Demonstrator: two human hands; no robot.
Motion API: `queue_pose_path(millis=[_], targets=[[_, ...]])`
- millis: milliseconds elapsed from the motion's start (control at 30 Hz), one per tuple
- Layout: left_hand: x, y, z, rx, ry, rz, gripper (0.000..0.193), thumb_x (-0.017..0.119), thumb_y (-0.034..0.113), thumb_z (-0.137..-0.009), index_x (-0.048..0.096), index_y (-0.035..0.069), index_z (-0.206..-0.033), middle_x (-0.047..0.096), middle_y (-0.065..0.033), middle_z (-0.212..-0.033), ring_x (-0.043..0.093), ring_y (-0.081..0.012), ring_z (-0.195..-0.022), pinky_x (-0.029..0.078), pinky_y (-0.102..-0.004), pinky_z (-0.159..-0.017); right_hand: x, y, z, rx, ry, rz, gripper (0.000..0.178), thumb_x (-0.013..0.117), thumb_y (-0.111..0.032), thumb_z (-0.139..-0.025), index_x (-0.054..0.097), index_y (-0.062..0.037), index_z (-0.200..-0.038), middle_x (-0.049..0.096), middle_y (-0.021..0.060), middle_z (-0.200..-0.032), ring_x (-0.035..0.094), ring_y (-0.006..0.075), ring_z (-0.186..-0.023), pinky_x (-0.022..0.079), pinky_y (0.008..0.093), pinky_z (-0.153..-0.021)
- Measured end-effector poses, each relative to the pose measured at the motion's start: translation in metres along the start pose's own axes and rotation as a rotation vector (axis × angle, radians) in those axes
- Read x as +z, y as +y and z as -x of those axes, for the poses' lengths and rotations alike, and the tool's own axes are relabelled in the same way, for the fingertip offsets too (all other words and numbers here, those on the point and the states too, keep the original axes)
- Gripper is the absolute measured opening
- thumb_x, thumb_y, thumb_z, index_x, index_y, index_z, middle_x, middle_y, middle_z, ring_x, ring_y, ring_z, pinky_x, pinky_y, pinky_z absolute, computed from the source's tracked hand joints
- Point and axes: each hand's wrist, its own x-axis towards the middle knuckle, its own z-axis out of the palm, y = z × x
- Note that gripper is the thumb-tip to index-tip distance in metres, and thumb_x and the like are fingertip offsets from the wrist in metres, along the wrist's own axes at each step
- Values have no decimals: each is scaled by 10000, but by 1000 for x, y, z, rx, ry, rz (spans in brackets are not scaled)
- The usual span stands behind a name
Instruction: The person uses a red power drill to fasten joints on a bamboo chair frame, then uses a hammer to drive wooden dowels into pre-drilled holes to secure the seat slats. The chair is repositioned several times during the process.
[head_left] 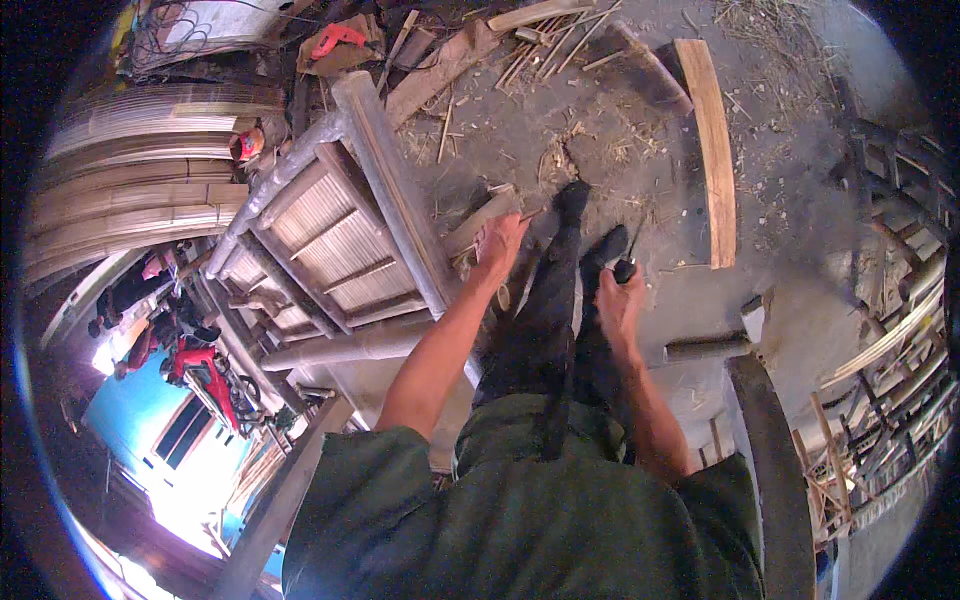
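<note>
My left hand (500,245) is closed, and a short, thin brown stick (533,214) pokes out past its fingers. Beside it, on the left, stands a bamboo-and-wood frame (392,190) with slatted panels (312,225). In my right hand (621,303) is a black-handled tool (624,270) whose thin dark shaft points away from me; whether it is a screwdriver or a knife I cannot make out. The two hands are apart, on either side of my dark-trousered legs (545,300). A pale wood piece (480,222) lies close to my left hand.
A long plank (712,150) lies on the floor ahead right, with shavings and sticks scattered around. An orange-red power drill (338,40) sits far left, near stacked bamboo strips (130,205). A dark post (765,460) rises at my right; a short log (705,348) lies beyond it.
</note>
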Motion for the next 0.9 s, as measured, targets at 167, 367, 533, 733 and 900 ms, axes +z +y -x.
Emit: queue_pose_path(millis=[167,367,533,733,900], targets=[[-48,18,14,-2,115,505,241,585,338,-885,590,157,-1044,591,-78,-930,594,-313,-786,444,-451,-633,24,13,47,-207,-220,336,406,691,-155,-753,539,-26,-1107,654,188,-795,654,369,-758,514,408,-689],[-112,-33,69,-304,685,225,632,652,339,-857,414,17,-1345,428,-248,-1345,425,-426,-1215,374,-458,-973,67,-38,66,-326,-345,336,432,693,-201,-781,531,-20,-1137,658,226,-843,664,361,-790,510,426,-675],[-56,-81,83,-661,615,726,688,463,496,-935,338,19,-1414,450,-278,-1343,442,-457,-1211,362,-495,-979,132,-22,87,-332,-341,297,426,535,-240,-938,406,-27,-1284,617,269,-759,640,390,-681,456,429,-602],[-76,-67,85,-756,427,697,814,312,672,-899,376,24,-1388,506,-304,-1272,496,-497,-1130,397,-532,-909,163,-30,98,-366,-317,108,335,503,-191,-960,431,-33,-1248,599,306,-816,626,427,-727,463,438,-640],[-72,-65,82,-781,518,653,776,311,666,-901,416,50,-1362,531,-285,-1247,509,-502,-1104,396,-541,-911,190,26,87,-223,-322,221,294,495,-197,-966,462,-33,-1207,597,265,-771,625,376,-662,462,398,-586]])
